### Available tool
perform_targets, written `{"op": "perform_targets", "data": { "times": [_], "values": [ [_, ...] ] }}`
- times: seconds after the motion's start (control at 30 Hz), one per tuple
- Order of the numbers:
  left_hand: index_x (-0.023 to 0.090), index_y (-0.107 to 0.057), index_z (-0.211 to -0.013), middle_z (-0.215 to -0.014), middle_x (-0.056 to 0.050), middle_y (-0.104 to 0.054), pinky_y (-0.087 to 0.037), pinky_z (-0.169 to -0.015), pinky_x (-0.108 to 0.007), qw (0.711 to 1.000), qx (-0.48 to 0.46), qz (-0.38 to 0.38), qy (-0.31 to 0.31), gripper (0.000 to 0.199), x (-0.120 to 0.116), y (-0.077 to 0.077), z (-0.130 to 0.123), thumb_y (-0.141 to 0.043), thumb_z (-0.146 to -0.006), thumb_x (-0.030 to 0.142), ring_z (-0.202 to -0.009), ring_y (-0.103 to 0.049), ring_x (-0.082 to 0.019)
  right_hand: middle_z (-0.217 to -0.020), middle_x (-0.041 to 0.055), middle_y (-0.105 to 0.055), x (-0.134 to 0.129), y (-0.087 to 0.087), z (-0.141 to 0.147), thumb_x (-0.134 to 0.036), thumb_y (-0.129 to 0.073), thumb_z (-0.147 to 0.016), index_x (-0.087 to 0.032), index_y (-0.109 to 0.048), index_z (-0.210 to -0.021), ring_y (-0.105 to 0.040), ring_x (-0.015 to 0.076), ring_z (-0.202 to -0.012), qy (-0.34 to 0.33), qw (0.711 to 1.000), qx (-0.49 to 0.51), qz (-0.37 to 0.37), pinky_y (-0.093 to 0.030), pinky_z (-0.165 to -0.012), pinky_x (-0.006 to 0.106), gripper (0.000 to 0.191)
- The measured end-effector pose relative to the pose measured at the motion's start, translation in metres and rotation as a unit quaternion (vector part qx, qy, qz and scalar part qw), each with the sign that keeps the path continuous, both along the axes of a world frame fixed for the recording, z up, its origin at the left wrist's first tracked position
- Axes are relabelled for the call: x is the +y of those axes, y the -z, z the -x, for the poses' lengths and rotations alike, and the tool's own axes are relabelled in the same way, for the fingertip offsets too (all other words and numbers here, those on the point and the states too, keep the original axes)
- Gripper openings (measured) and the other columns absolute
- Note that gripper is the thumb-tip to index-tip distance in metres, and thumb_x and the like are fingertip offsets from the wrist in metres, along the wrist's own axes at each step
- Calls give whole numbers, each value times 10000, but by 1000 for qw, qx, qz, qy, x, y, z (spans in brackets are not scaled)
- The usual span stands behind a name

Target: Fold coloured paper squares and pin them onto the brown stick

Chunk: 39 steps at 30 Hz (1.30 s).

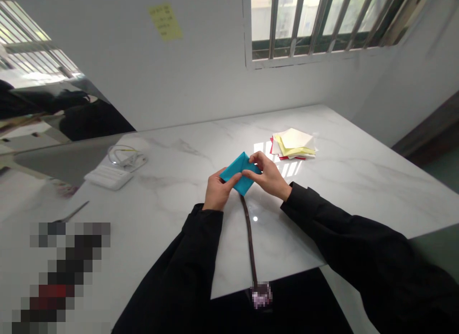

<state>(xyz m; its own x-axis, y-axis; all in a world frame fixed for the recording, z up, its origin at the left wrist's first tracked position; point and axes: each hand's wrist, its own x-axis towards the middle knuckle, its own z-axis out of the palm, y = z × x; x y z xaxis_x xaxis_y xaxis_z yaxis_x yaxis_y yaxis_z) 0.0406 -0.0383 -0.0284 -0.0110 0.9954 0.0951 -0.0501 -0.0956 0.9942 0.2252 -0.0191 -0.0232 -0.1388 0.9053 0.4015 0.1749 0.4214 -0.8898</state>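
A folded piece of blue paper [244,183] is held above the white marbled table [172,181], its corner pointing away from me. My left hand [218,189] pinches its left side, with the thumb pressed on top. On the right side, my right hand [268,175] grips the paper between thumb and curled fingers. Crease lines and overlapping flaps show on the blue paper's upper face. Beneath it, a dark brown strap-like strip [249,238] runs toward the table's near edge.
A stack of white, yellow and red paper sheets [293,143] lies at the back right. On the left are a white power strip [107,177] and a coiled white cable [125,157]. A yellow sticky note [165,22] hangs on the wall. The lower left is pixelated.
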Motion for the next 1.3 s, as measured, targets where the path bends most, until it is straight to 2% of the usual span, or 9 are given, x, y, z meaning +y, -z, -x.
{"op": "perform_targets", "data": {
  "times": [0.07, 0.17, 0.3, 0.43, 0.97, 1.3],
  "values": [
    [139, -795, -1005, -862, -48, -760, -548, -783, -332, 1000, -3, -3, 5, 504, 0, 2, 1, -925, -671, 493, -780, -674, -209, -1009, 35, -669, 0, 0, 1, -368, -812, -799, -232, -541, -1092, -653, 200, -928, -9, 999, 34, 18, -531, -785, 329, 422],
    [145, -790, -968, -824, -38, -740, -549, -776, -334, 1000, 2, -6, 9, 459, 1, 5, 2, -917, -683, 483, -766, -667, -206, -938, 19, -694, 1, 0, 0, -340, -793, -816, -233, -541, -1234, -653, 183, -809, -48, 997, 40, 51, -540, -737, 326, 500],
    [158, -778, -926, -802, -25, -717, -539, -758, -326, 1000, -4, -1, 3, 425, 2, 8, 2, -925, -666, 461, -738, -645, -190, -885, 18, -696, 3, -1, -3, -354, -757, -845, -201, -652, -1028, -630, 180, -809, -70, 997, 1, 38, -518, -736, 307, 261],
    [168, -754, -865, -751, -1, -666, -506, -706, -285, 1000, -1, -8, 7, 362, 2, 8, 2, -919, -677, 429, -704, -599, -159, -781, -12, -637, 3, 0, -4, -348, -742, -836, -194, -657, -901, -564, 156, -738, -64, 998, -4, 29, -472, -680, 279, 187],
    [157, -743, -834, -723, 10, -648, -461, -664, -261, 1000, 15, -16, 0, 356, 4, 10, 2, -911, -684, 433, -671, -562, -138, -712, -39, -572, 1, -1, -2, -336, -736, -825, -187, -628, -846, -496, 133, -671, -61, 998, 8, 27, -407, -629, 263, 185],
    [153, -730, -884, -749, 12, -660, -469, -678, -256, 999, 35, -11, -21, 390, 2, 1, 1, -915, -658, 411, -682, -566, -138, -762, -32, -590, 3, 3, -2, -381, -757, -839, -189, -640, -900, -517, 136, -707, -76, 997, 4, 32, -424, -657, 267, 233]
  ]
}}
